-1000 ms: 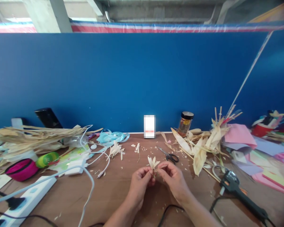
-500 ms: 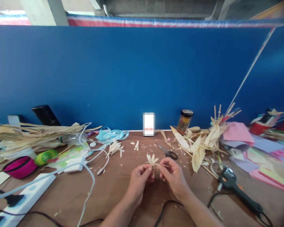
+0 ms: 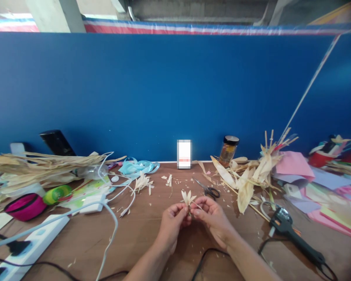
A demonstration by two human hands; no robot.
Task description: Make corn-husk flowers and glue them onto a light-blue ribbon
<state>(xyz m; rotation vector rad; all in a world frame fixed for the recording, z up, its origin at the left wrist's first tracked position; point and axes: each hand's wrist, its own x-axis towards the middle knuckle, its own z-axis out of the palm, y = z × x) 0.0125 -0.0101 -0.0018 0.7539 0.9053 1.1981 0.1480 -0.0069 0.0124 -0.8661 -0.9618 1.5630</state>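
Over the brown table, my left hand (image 3: 175,219) pinches the base of a small flower made of pale corn-husk petals (image 3: 188,197). The petals fan upward above the fingertips. Close against its right side, my right hand (image 3: 210,218) has thumb and fingers closed on a thin husk strip (image 3: 197,205) that runs from the flower's base. The strip's lower end is hidden by the fingers. Just beyond the hands lie dark-handled scissors (image 3: 210,191), and a small pile of cut husk petals (image 3: 142,182) rests to the left.
A glue gun (image 3: 295,238) lies at the right, its cord crossing near my forearm. Husk bundles (image 3: 245,191) and a jar (image 3: 229,151) stand behind it. Leftward are a white power strip (image 3: 32,249), cables, blue ribbon (image 3: 137,167) and a husk stack (image 3: 41,168). A blue panel (image 3: 169,86) closes off the back.
My right hand has moved slightly left, bringing its fingers and the husk strip against the flower's base. My left hand keeps its pinch in the same place.
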